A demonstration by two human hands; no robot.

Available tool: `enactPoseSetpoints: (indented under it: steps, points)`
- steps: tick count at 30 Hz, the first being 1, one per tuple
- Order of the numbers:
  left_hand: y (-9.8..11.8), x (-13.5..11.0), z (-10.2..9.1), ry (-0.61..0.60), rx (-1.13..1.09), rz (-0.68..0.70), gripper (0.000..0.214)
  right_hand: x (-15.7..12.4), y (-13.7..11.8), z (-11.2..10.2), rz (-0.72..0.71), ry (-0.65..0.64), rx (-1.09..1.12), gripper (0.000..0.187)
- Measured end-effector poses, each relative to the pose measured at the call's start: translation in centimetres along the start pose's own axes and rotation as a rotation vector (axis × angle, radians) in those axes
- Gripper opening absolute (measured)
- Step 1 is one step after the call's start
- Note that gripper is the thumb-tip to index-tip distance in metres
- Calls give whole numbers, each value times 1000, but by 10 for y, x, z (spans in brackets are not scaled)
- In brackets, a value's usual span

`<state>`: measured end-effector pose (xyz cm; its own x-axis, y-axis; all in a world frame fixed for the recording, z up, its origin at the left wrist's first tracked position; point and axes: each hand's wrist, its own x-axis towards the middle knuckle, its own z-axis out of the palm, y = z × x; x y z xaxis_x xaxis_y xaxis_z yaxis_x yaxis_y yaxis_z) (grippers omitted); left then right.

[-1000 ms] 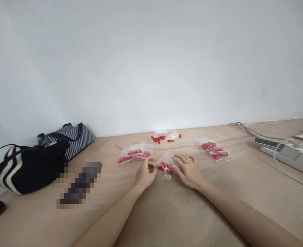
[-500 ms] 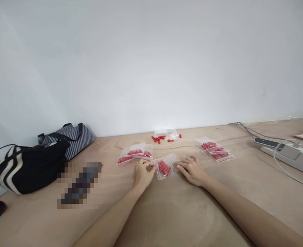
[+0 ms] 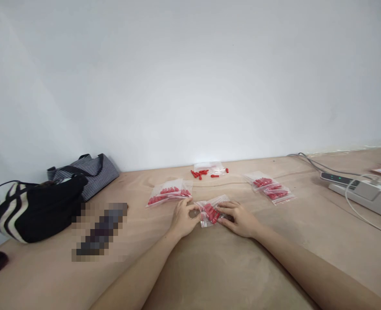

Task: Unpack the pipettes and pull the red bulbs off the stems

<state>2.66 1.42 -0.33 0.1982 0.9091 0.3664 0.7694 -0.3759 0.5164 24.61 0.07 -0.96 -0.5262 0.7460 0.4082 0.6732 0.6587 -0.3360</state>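
While backed by a broad pale wall, spreads out as a wide wooden worktop. Carries a black handbag and a striped bag well off to the left, and a pale power strip well off to the right. Reaches in from the near side with both bare forearms, ending at the centre in a left hand and a right hand, facing each other at about the same depth. Curls the left hand, apparently pinching the left edge of a small clear bag between thumb and fingers; bends the right hand at the opposite edge, with no telling whether pinching or merely resting there. Shows a left pile of filled bags just beyond the left hand, and a right pile of filled bags farther off past the right hand. Hinges on the small clear bag's place: squarely between the two, right of the left hand, left of the right hand, nearer to neither. Appears to slant lengthwise from near left to far right, though too crumpled for certainty. Contains, smallest of all, red pieces, bunched between both sets of fingertips.
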Motion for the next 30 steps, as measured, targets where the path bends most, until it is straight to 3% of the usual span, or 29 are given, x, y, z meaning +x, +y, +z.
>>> enactPoseSetpoints:
  steps: [6, 16, 23, 30]
  points:
    - [3, 2, 1, -60, -27, -64, 13, 1, -8, 1, -10, 39, -3, 33]
    - [12, 0, 6, -26, -122, -136, 13, 1, -5, 1, -30, 40, 88, 32]
    - [15, 0, 6, 28, -123, -124, 11, 0, 12, -8, 44, -35, 289, 31]
    - [6, 1, 2, -11, -159, -125, 5, 1, 22, -8, 26, 23, 234, 20]
